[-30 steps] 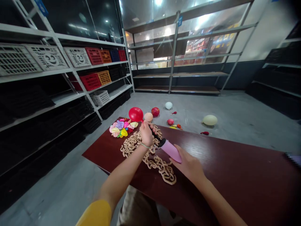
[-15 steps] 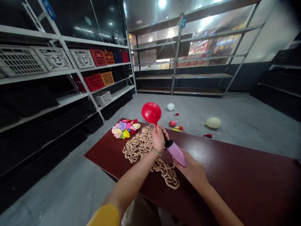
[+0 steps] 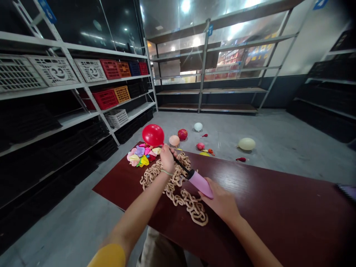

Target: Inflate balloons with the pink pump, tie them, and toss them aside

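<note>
My left hand [image 3: 167, 158] is closed round the neck of a round red balloon [image 3: 152, 135], pinching it onto the black nozzle of a pink hand pump [image 3: 199, 183]. My right hand [image 3: 219, 200] grips the rear end of the pump's pink barrel. Both hands hover over a dark red table [image 3: 267, 207]. Under them lies a heap of beige chain links [image 3: 178, 185]. A pile of flat coloured balloons [image 3: 140, 155] sits at the table's far left corner.
Blown-up and limp balloons lie scattered on the grey floor beyond the table, among them a pale yellow balloon [image 3: 246, 144] and a white balloon [image 3: 198, 127]. Metal shelving with plastic crates [image 3: 105, 98] lines the left wall; more racks stand at the back.
The pump has been pulled out longer, showing more of its black rod. The red balloon and my left hand have shifted left and slightly down in view. The balloon is bigger than a second ago.
</note>
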Motion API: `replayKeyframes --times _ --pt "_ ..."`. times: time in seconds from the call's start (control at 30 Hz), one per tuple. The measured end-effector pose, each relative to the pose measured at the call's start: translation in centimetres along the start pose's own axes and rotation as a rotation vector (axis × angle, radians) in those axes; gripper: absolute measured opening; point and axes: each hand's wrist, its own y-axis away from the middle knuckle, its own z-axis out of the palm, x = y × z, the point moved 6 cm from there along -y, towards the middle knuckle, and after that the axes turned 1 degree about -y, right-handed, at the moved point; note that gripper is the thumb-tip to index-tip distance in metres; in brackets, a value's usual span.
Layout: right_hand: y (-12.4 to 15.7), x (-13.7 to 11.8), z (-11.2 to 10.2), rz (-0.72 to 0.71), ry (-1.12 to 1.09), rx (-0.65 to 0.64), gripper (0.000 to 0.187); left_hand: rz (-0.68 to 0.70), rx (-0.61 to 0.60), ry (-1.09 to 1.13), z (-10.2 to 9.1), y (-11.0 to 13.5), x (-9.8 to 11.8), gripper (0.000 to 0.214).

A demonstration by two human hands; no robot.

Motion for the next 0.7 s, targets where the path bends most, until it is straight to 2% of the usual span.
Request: replayKeyframes --times 0.07,0.13,0.2,0.27,0.37,0.43,0.5,0.53,0.6,0.7 --pt "0.2 0.4 -0.2 0.026 0.002 0.002 0.046 0.004 -0.125 -0.025 1.0 2.0 -2.8 0.026" --pt "0.3 0.8 -0.3 0.026 -0.002 -0.003 0.047 -0.001 -0.164 -0.047 1.1 3.3 -5.1 0.028" --pt "0.3 0.9 -0.2 0.007 -0.011 -0.019 0.048 0.001 -0.182 -0.093 0.9 3.4 -5.8 0.027" --pt "0.2 0.8 0.0 -0.01 -0.022 -0.038 0.047 0.017 -0.2 -0.145 0.6 2.2 -4.7 0.027" --pt "0.1 0.4 0.1 -0.025 -0.029 -0.051 0.048 0.078 -0.212 -0.164 0.3 -0.9 -0.6 0.023" --pt "0.0 0.2 0.1 -0.04 -0.041 -0.056 0.048 0.114 -0.17 -0.143 0.1 -3.0 2.3 0.019" --pt "0.0 0.1 0.0 -0.038 -0.051 -0.054 0.047 0.136 -0.116 -0.121 0.1 -4.3 4.1 0.016" --pt "0.0 0.2 0.0 -0.024 -0.05 -0.049 0.046 0.145 -0.093 -0.105 0.2 -4.5 4.5 0.016" --pt "0.0 0.5 -0.2 0.024 -0.035 -0.039 0.045 0.152 -0.068 -0.074 0.5 -3.9 3.8 0.017" --pt "0.0 1.2 -0.6 0.096 -0.005 -0.023 0.045 0.113 -0.096 -0.062 1.4 -1.1 0.0 0.02"
